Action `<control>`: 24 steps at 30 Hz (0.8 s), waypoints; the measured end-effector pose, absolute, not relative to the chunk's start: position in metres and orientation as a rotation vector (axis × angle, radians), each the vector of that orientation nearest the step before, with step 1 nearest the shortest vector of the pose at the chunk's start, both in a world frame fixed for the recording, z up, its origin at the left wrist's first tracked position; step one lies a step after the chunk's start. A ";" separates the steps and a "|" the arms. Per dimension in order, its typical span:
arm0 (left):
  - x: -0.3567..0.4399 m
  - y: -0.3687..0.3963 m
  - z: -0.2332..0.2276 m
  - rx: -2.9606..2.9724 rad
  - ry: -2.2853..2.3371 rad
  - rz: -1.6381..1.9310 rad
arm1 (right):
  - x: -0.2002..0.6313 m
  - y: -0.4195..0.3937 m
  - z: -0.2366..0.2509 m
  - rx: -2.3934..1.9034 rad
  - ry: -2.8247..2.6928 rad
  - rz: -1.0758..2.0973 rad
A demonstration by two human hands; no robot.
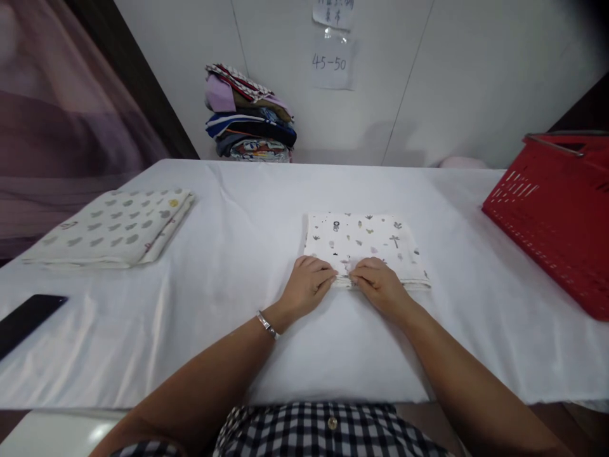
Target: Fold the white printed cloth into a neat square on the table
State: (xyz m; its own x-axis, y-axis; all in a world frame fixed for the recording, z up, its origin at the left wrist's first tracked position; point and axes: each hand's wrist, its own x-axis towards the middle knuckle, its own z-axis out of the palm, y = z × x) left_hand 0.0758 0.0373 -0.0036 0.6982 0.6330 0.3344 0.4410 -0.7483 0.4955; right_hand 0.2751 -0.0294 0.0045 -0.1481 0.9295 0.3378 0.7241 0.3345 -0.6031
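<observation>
Together, both hands (pixel 345 282) pinch the folded cloth's (pixel 364 244) near edge.

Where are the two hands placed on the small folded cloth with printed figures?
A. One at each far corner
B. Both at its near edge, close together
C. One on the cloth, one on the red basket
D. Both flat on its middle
B. The left hand and the right hand meet side by side at the near edge of the folded cloth, fingertips pinching it; its far corners and middle lie uncovered, and the red basket stands untouched.
</observation>
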 end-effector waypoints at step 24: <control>0.075 0.038 -0.002 2.620 0.808 0.631 | 0.282 -0.030 0.003 -1.458 -2.017 0.434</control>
